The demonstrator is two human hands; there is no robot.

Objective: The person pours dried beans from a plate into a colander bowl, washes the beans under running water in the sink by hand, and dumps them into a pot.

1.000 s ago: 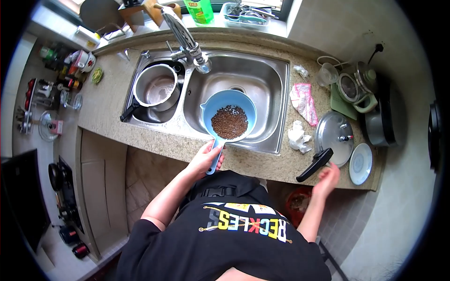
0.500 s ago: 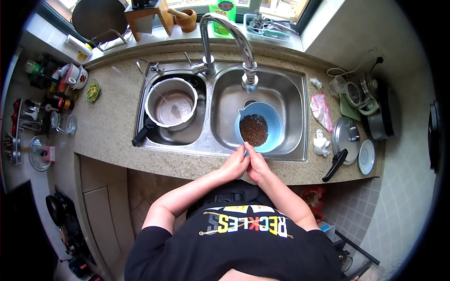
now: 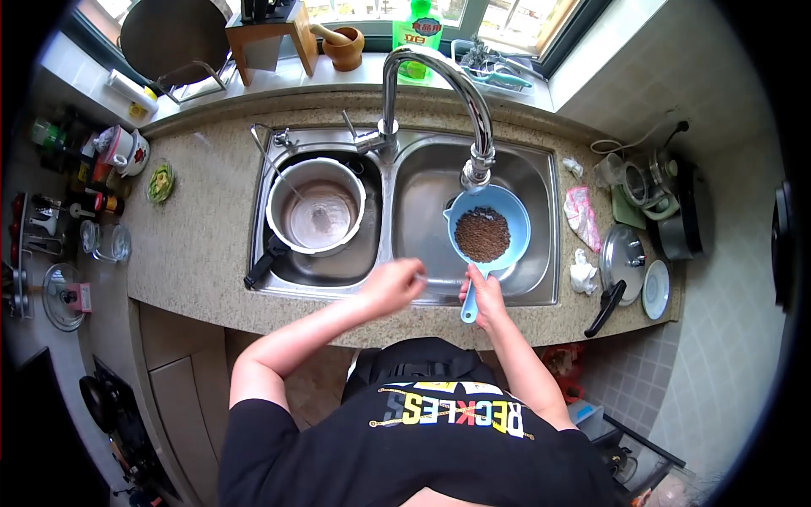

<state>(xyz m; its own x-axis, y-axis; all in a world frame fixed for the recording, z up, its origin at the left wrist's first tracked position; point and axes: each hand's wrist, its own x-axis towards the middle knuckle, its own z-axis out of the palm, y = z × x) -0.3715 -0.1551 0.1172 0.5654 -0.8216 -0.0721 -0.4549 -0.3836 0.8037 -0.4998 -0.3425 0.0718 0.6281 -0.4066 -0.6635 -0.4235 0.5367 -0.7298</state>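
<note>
My right hand [image 3: 485, 297] grips the handle of a blue strainer-like pan [image 3: 519, 221], which hangs over the right sink basin. Small brown grains [image 3: 482, 235] lie in its bottom. My left hand [image 3: 394, 286] is raised over the front edge of the sink, left of the pan; its fingers are curled and blurred, and whether they hold anything is not clear. In the left basin stands a silver pot [image 3: 318, 207] with a black handle and a thin utensil leaning in it. The curved faucet [image 3: 477, 169] ends just above the pan's rim.
On the right counter are a crumpled tissue [image 3: 583, 272], a pink-edged cloth [image 3: 581, 218], a pot lid [image 3: 622, 260] with a black handle and a small plate [image 3: 655, 290]. A green bottle [image 3: 418, 42] stands on the sill. A small glass dish [image 3: 160, 182] sits at left.
The pan's handle has passed from my left hand to my right. My left hand has let go and moved left. The view has shifted, with the pan now nearer the faucet.
</note>
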